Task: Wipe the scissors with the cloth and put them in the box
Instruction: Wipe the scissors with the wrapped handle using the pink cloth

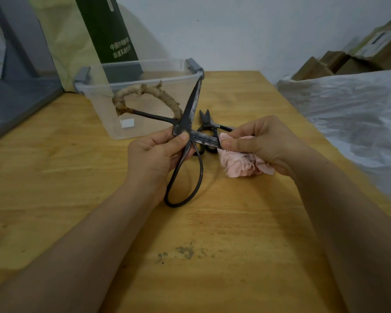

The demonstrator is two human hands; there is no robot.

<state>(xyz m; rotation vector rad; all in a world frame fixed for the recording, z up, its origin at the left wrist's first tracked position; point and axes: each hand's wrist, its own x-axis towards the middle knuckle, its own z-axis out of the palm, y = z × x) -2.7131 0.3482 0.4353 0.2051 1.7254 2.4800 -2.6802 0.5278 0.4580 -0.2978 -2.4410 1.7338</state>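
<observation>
scissors point(191, 114) gripped by left hand point(154, 152); right hand point(262, 141) pinches cloth point(239, 161) on blade; box point(106, 109) behind.

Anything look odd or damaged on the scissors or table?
The large scissors have mismatched handles: one loop wrapped in frayed, lumpy binding, the other bare metal. A grey smudge marks the table nearer the person.

Black scissors point(191, 109) gape, blade in pink cloth point(242, 162), near clear box point(106, 118).
</observation>
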